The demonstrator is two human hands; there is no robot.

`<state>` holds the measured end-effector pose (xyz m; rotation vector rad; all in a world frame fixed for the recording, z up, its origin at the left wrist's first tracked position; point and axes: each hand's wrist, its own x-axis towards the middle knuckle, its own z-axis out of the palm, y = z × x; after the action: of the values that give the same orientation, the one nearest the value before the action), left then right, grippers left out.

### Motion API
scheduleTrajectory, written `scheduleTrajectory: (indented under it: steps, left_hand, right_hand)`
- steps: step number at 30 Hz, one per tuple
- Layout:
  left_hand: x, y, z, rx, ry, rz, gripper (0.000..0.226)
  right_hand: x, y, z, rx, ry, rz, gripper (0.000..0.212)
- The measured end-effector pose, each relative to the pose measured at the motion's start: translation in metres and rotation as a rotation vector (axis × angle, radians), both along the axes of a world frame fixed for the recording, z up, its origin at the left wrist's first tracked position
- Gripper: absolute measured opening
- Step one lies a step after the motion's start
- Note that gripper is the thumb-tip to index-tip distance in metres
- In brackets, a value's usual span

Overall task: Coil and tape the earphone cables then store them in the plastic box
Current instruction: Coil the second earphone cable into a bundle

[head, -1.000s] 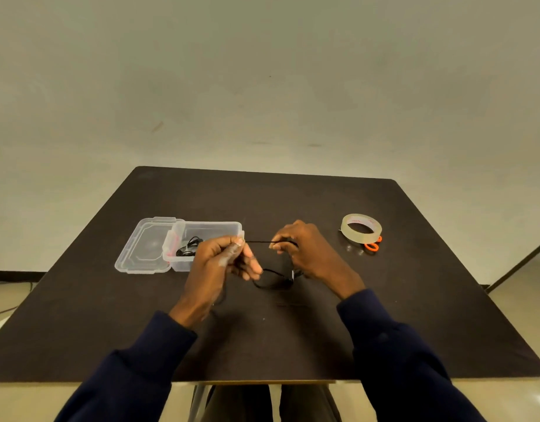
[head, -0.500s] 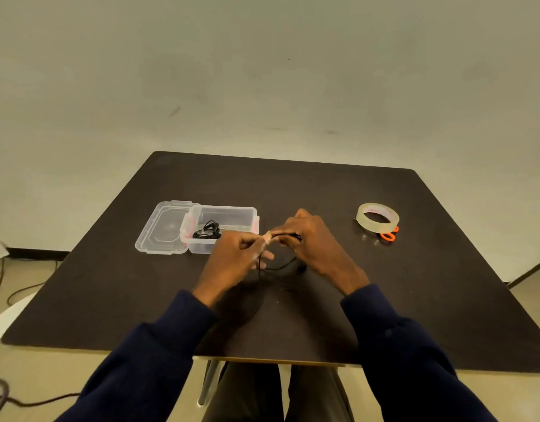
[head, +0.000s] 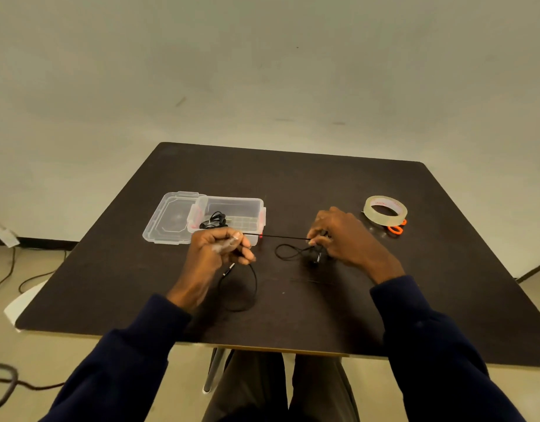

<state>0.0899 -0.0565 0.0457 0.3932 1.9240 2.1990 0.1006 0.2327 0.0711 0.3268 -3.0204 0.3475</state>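
Two hands share one black cable in my feed. The left hand has its fingers curled round the line, pinching it by the thumb. The right hand pinches the far end of the taut stretch with its fingertips. A dark lump under that hand may be the earbuds, though I cannot make them out.

Between the hands the line runs straight from nine to three o'clock, which I read as pulling out kinks before winding. Slack drops from the left hand toward six o'clock in a loose loop on the table, and the plug hangs just below the knuckles. A smaller loop lies at nine o'clock of the right hand. So this cable is not yet coiled or taped.

Just behind the left hand, at twelve o'clock, stands the clear box. It is open, with its lid lying flat on its nine o'clock side. One wound earphone bundle lies inside.

At two o'clock from the right hand the tape roll lies flat. The orange scissors peek out at its five o'clock edge. I judge both are parked there for that hand to reach.

The table is dark, matt and round-cornered. Beyond it at twelve o'clock is a bare pale wall. Loose wires trail over the pale floor at eight o'clock.
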Motion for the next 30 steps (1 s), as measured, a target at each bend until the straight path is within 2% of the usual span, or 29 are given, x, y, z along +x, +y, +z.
scheduleTrajectory:
  steps: [3, 6, 8, 11, 14, 19, 24, 27, 30]
  left_hand:
    - [-0.001, -0.012, -0.001, 0.012, 0.048, 0.035, 0.036]
    - [-0.003, -0.018, -0.004, -0.147, 0.044, 0.063, 0.041]
    - [-0.003, -0.017, -0.003, -0.280, -0.038, 0.003, 0.040]
    - [-0.002, -0.008, 0.003, -0.427, -0.132, -0.229, 0.029]
    - [-0.002, 0.007, 0.013, -0.431, -0.172, -0.396, 0.023]
    - [-0.013, 0.019, 0.031, -0.454, -0.126, -0.293, 0.028]
    - [-0.027, 0.013, 0.040, -0.643, 0.002, -0.234, 0.023]
    - [-0.032, 0.013, 0.045, -0.596, 0.100, -0.237, 0.018]
    - [-0.033, 0.024, 0.046, -0.393, 0.120, -0.166, 0.020]
  right_hand:
    - [0.005, 0.004, 0.004, 0.072, 0.034, -0.033, 0.010]
    - [0.006, 0.006, 0.012, 0.037, 0.177, -0.073, 0.010]
    - [0.005, 0.006, 0.020, -0.125, 0.230, -0.083, 0.007]
    - [0.005, 0.004, 0.029, -0.443, 0.185, -0.041, 0.003]
    - [0.005, 0.000, 0.031, -0.544, 0.196, -0.021, 0.002]
    - [0.000, 0.000, 0.029, -0.556, 0.236, -0.024, 0.016]
    - [-0.004, 0.004, 0.032, -0.576, 0.235, 0.008, 0.018]
    - [-0.005, 0.003, 0.037, -0.548, 0.247, 0.038, 0.018]
    - [-0.006, -0.004, 0.041, -0.554, 0.227, 0.083, 0.018]
